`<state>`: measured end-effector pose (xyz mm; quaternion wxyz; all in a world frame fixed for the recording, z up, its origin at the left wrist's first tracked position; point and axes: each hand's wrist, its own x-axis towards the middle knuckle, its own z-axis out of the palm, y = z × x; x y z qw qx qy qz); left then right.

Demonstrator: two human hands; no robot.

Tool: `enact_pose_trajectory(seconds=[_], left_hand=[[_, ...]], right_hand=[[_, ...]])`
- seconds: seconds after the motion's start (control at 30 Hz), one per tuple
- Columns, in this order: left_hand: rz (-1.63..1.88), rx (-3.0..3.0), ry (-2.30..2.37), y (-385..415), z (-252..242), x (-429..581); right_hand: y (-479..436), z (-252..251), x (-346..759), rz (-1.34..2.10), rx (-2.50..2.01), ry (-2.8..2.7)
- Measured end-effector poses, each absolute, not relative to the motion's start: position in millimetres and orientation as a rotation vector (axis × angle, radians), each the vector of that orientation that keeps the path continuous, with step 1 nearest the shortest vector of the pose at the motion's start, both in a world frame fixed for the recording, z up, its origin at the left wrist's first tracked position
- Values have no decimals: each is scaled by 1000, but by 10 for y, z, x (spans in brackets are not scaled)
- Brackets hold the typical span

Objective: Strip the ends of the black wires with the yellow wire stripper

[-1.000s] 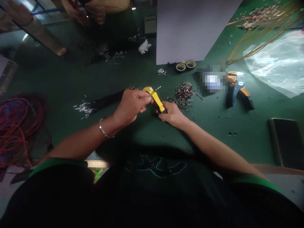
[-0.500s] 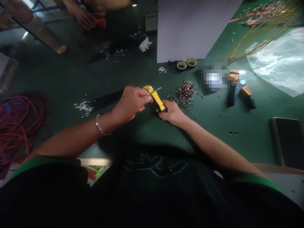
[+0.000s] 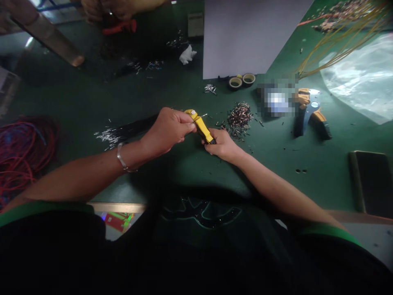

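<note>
Dim feed from my remote station. Dark green bench mat (image 3: 92, 94) fills most of the view. 12 o'clock: pale grey board (image 3: 258, 37) lying flat on the mat. 2 o'clock: clear plastic sheet (image 3: 353, 69) throwing back glare. 11 o'clock: blue metal rail (image 3: 55, 6) beyond the bench, brightest light around it. 7 o'clock: pale wooden bench edge (image 3: 116, 207). 5 o'clock: speckled pale floor (image 3: 374, 246) below the bench. Light overall low, shadows heavy near me.
</note>
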<state>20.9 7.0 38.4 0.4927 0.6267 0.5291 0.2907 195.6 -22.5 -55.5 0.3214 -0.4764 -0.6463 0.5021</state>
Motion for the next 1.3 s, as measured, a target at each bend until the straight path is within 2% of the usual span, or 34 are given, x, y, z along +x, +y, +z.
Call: enact_pose_trajectory(seconds=[0.73, 0.93, 1.13, 1.3], left_hand=[[404, 1755, 1376, 108, 495, 179], [430, 1743, 1359, 146, 452, 158], [238, 1543, 1497, 12, 448, 15], [583, 1327, 1330, -5, 439, -269]], right_hand=[[-225, -525, 1952, 1333, -1269, -1716], [-229, -515, 1941, 1359, -1263, -1709], [-173, -616, 2022, 1501, -1194, -1380], [-153, -666, 2058, 1530, -1131, -1307]])
